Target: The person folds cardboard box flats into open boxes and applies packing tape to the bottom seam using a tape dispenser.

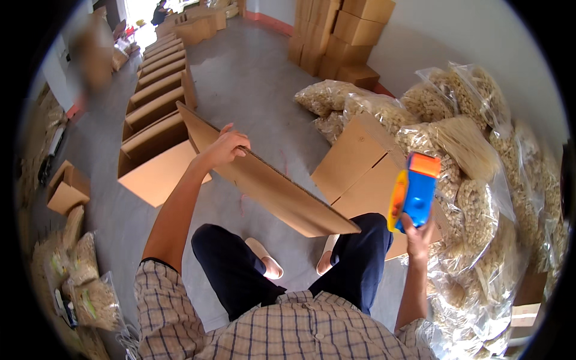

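Observation:
My left hand (223, 149) is closed over the upper edge of a flat, folded cardboard box (273, 192), which slants from the upper left down to my right knee. In my right hand (418, 235) is a tape dispenser (420, 191) with a blue body, an orange end and a yellow side, held up with the orange end away from me. It is apart from the cardboard in my left hand. Just behind the dispenser, more brown cardboard (354, 159) leans against the plastic bags.
A row of open-topped cardboard boxes (159, 173) runs away at the left. Clear plastic bags of pale pieces (477, 210) pile up on the right. Stacked boxes (351, 37) stand by the far wall. At left are a small open box (69, 191) and more filled bags (96, 303).

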The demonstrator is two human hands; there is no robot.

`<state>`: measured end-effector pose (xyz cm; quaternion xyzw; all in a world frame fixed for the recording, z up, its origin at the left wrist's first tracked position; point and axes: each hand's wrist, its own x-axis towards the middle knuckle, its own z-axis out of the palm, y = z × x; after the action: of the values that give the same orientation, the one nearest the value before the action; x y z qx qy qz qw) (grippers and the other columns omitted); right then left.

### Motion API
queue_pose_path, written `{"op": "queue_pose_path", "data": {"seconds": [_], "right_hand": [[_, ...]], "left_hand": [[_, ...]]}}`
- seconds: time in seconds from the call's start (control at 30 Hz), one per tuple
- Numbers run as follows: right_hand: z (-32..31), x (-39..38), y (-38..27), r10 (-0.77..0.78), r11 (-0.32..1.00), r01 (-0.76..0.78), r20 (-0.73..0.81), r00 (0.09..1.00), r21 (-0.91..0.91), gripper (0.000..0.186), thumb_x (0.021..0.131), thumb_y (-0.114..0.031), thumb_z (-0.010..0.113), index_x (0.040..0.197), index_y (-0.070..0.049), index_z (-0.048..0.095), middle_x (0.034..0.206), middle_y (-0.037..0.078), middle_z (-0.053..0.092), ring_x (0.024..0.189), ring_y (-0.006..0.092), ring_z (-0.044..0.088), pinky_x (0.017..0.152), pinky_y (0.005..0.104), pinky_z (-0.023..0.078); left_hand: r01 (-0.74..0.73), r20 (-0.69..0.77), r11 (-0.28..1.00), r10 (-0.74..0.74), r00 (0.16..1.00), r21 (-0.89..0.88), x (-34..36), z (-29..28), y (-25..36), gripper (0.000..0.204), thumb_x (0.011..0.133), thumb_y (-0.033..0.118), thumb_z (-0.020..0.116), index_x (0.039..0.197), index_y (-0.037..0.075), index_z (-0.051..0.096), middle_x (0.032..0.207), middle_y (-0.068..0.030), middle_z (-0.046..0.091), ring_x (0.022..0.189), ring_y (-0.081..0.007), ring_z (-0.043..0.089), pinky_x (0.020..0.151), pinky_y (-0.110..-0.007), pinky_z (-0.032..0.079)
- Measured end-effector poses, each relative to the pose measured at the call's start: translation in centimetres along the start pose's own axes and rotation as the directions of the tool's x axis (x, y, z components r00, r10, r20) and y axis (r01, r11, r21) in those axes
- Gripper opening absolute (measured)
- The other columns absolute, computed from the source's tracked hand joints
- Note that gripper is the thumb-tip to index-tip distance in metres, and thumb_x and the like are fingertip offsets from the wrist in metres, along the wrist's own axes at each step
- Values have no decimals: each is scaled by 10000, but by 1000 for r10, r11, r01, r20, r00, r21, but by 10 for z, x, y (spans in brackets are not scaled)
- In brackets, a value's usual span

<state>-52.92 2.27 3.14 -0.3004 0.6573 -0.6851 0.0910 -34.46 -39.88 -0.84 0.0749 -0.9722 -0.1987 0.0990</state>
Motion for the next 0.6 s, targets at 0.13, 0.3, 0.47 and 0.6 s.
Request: {"op": "queue_pose_path", "data": {"seconds": [0.13, 0.3, 0.47, 0.6], "right_hand": [[39, 5, 78, 119, 945, -22, 280, 953, -326, 615, 684, -262, 743, 1116, 8, 399, 873, 112, 594, 734, 196, 596, 663, 306, 485], [90, -29, 113, 323, 747, 143, 542, 776, -650, 903, 498, -489, 799, 1071, 68, 378, 928, 230, 559, 864, 314, 582, 732, 357, 456], [104, -70, 117, 433, 819, -22, 591, 680, -574, 895, 473, -397, 846, 1105, 42, 389, 990, 139, 542, 891, 202, 554, 779, 294, 454], [115, -88, 111, 530, 745, -33, 560, 637, -667, 870, 488, -436, 825, 1064, 72, 416, 955, 173, 563, 882, 228, 572, 771, 294, 456]], "left_hand": [[-41, 82, 997, 46, 996, -66, -20, 50, 1, 187, 629, -5, 596, 792, 86, 603, 806, -26, 572, 914, -206, 526, 1037, -500, 87], [143, -163, 959, -186, 969, -244, -67, 116, -6, 286, 668, 10, 578, 934, 108, 613, 1120, -64, 546, 1171, -261, 389, 1041, -508, 45], [281, -739, 748, -654, 163, -601, -75, 134, -30, 448, 807, 181, 513, 1205, -7, 430, 1288, -214, 388, 1251, -336, 282, 1031, -378, 206], [270, -269, 291, -956, 118, -918, -74, 130, -67, 570, 909, 385, 293, 1282, -47, 310, 1281, -237, 388, 1194, -356, 358, 987, -334, 280]]}}
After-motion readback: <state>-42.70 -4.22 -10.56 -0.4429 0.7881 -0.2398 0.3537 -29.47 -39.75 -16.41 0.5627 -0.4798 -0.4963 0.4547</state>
